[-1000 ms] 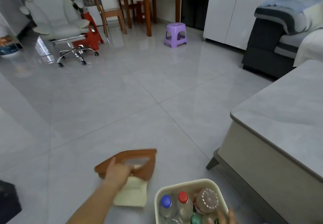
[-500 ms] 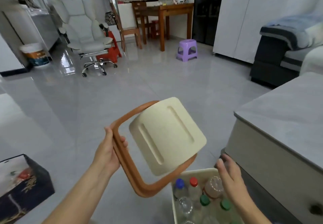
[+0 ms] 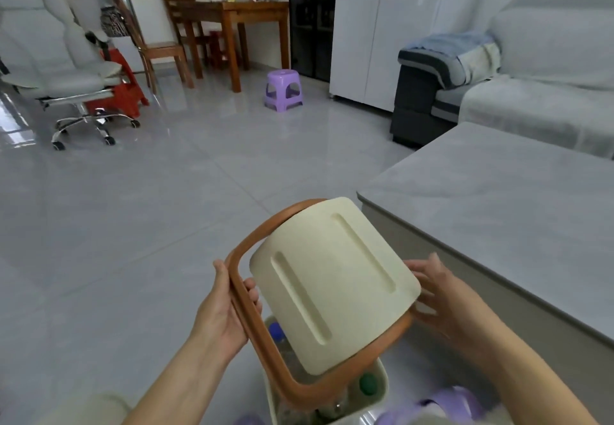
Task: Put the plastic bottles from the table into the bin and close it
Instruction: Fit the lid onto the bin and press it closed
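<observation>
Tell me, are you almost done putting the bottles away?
Nearly. The table top shows no bottles, and capped bottles sit inside the bin. The left hand grips the lid by its brown frame above the bin, with the right hand at its other edge. Left: fitting it on.

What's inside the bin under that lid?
Inside the bin you can see plastic bottles: a blue cap and a green cap peek out. The lid covers the rest, so I can't count them.

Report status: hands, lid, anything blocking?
Left hand grips orange-rimmed cream plastic lid; right hand against its other side. Lid tilted above cream plastic bin, bottles inside. No obstruction seen.
</observation>
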`<move>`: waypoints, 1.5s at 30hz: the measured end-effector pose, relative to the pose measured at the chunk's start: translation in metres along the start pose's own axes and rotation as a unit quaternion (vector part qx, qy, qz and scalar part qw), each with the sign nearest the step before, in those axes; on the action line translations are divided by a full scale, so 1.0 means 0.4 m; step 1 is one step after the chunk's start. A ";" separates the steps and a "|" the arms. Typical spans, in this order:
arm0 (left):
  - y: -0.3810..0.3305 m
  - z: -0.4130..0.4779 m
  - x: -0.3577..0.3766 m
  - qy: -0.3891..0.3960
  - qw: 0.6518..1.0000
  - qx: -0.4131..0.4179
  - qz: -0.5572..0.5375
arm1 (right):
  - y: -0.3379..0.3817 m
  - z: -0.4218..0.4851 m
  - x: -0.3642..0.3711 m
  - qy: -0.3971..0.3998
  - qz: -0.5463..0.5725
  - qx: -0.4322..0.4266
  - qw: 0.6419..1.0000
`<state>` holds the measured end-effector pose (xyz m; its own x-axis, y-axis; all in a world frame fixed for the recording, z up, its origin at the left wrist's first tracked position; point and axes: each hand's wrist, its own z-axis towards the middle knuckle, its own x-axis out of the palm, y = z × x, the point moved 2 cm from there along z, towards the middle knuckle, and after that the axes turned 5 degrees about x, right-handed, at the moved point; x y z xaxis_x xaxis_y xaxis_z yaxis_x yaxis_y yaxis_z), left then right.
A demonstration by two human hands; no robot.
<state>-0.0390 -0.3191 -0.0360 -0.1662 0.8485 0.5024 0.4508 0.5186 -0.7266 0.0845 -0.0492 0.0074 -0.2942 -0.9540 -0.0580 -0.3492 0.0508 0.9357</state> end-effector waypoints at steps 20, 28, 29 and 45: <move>0.165 0.047 -0.032 -0.025 0.993 -0.049 0.105 | -0.239 0.132 0.014 -0.045 -0.162 0.075 0.983; 0.169 -0.005 -0.030 0.032 0.983 0.019 0.182 | -0.239 0.191 0.063 -0.073 -0.037 0.105 0.991; 0.171 -0.013 -0.026 0.044 0.973 0.038 0.222 | -0.242 0.197 0.074 -0.066 -0.042 0.105 0.991; 0.356 0.033 -0.129 -0.019 0.875 0.053 0.480 | -0.383 0.292 0.102 0.023 -0.202 0.141 0.969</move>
<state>0.0220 -0.2875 -0.1715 0.2138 0.9006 -0.3784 0.3149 -0.4302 -0.8460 0.0222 -0.0616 -0.1789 -0.0438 -0.9246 -0.3784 -0.6585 -0.2581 0.7069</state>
